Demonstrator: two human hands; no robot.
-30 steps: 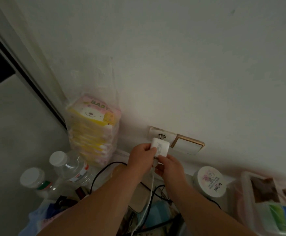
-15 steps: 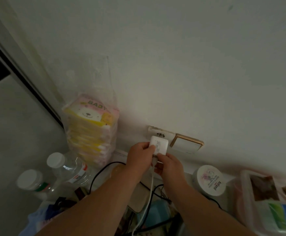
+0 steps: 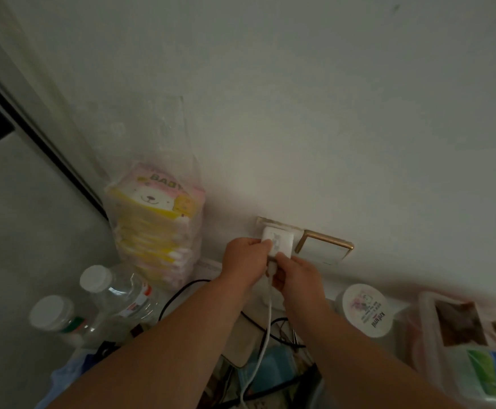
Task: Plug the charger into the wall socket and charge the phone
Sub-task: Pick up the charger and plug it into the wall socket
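Observation:
A white charger block [image 3: 279,241] sits flat against the white wall socket [image 3: 266,222], its prongs hidden. My left hand [image 3: 245,258] grips the block's left side. My right hand [image 3: 295,276] pinches its lower edge where the white cable [image 3: 263,343] leaves and hangs down between my forearms. No phone is visible.
A gold-framed switch plate [image 3: 325,249] is just right of the socket. A bag of baby tissue packs [image 3: 157,228] stands left. Two clear bottles [image 3: 114,293] with white caps, a round white-lidded jar [image 3: 366,309], a plastic box [image 3: 462,343] and black cables [image 3: 179,293] crowd the surface below.
The charger moved up to the wall: its prongs, visible a second ago, are now out of sight in the socket. Both hands followed it, keeping their hold.

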